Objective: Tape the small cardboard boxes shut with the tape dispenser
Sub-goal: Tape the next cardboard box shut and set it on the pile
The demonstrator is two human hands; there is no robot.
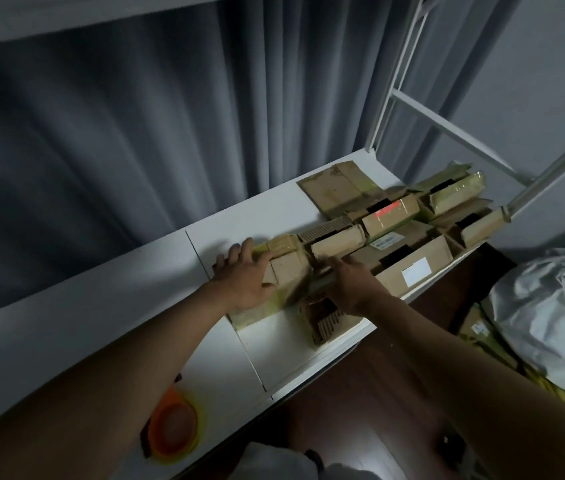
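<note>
The left hand [244, 277] lies flat with straight fingers on a small cardboard box [288, 271] on the white worktop [260, 355]. The right hand [350, 284] touches the box's other side; its fingers are hard to see. More boxes [409, 268] crowd behind. The orange tape dispenser [172, 427] sits near the left arm.

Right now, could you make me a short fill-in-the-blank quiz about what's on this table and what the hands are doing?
1. The tape dispenser near the table's front edge is coloured ____.
2. Both hands rest on a box made of ____.
3. The left hand lies flat, and the tape dispenser is held by ____ hand.
4. Behind the table hangs a grey ____.

Missing words: orange; cardboard; neither; curtain
</note>
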